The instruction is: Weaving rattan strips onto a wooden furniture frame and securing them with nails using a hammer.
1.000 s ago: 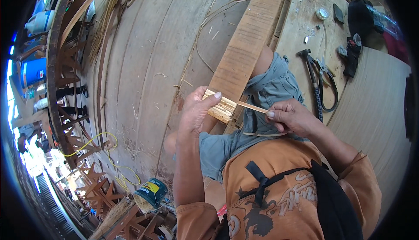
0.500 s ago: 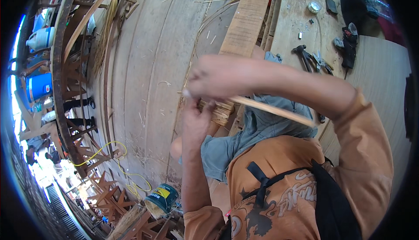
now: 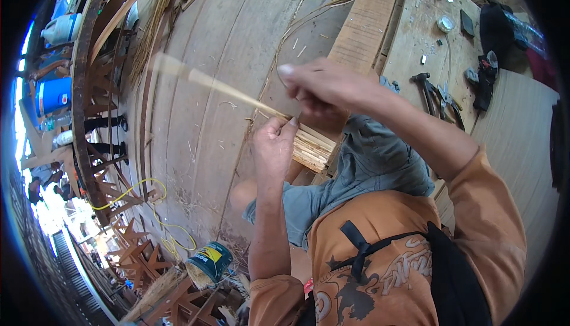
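Note:
My left hand (image 3: 274, 145) pinches one end of a thin pale strip (image 3: 228, 91), which looks like split bamboo or cane. Its far end is smeared by motion and points to the upper left. Under and beside that hand sits a stack of pale wooden slats (image 3: 312, 149), close to my knee. Above and right of it, apart from the strip, is my right hand (image 3: 320, 88). Its fingers are curled under and partly blurred, so whatever they may hold is hidden.
A long plank (image 3: 365, 23) runs away ahead. On the worktable at right lie a hammer (image 3: 424, 88), pliers (image 3: 448, 102) and a round tin (image 3: 445, 24). A dark green bucket (image 3: 209, 262), yellow cord (image 3: 157, 207) and wooden star shapes (image 3: 136, 249) are at lower left.
The strip has swung from pointing lower right to pointing upper left. My right hand has come away from my left, moving right, and the slat stack shows more.

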{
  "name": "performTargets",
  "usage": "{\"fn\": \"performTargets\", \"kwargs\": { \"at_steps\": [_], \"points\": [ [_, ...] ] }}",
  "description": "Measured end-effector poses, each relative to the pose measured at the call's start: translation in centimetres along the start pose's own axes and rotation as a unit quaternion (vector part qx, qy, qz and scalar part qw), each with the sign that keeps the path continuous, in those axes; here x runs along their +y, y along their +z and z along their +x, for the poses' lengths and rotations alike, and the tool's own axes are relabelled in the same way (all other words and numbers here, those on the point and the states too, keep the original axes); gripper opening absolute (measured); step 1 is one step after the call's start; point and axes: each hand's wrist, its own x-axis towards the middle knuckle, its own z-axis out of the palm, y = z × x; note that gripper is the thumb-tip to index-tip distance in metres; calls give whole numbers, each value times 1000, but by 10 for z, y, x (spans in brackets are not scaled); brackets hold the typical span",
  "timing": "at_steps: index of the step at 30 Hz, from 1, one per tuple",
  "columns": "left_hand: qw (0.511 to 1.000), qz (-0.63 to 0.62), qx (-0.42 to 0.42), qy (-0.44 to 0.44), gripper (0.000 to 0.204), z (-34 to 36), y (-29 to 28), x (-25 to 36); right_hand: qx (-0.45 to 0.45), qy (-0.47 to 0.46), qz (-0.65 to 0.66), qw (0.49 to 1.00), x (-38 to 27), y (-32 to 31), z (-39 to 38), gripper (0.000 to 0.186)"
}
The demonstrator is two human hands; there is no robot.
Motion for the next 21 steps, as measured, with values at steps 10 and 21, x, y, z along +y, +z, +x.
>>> {"fn": "performTargets", "kwargs": {
  "at_steps": [10,21],
  "points": [
    [999,-30,5,-38,18,-2,2,2,-31,101,-23,994,90,12,-76,37],
    [982,-169,9,-79,15,-2,5,-8,6,8,220,975,121,33,-53,36]
  ]
}}
